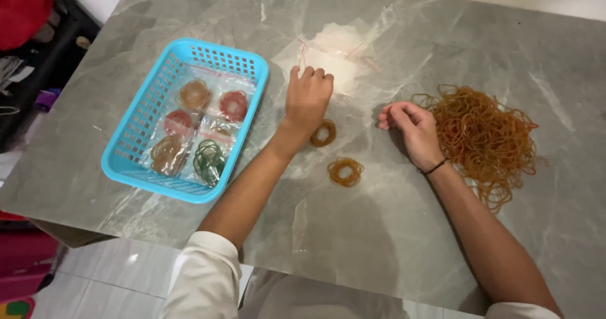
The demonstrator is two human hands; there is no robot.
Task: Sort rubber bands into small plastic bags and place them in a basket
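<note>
Grey marble table (353, 230): left hand (307, 98) fingers curled on clear bags (334, 50); right hand (413, 129) loosely curled, empty; bagged bands in blue basket (136, 126).

Bare table (353, 230) nearside; basket (146, 107) left, band heap (486, 136) right.

Soft, even light falls from above, with pale glare on the table (391, 230). Shadows are faint, and the edges look slightly soft.

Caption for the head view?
Left hand reaches clear bags; right hand rests beside rubber band pile near blue basket.
</note>
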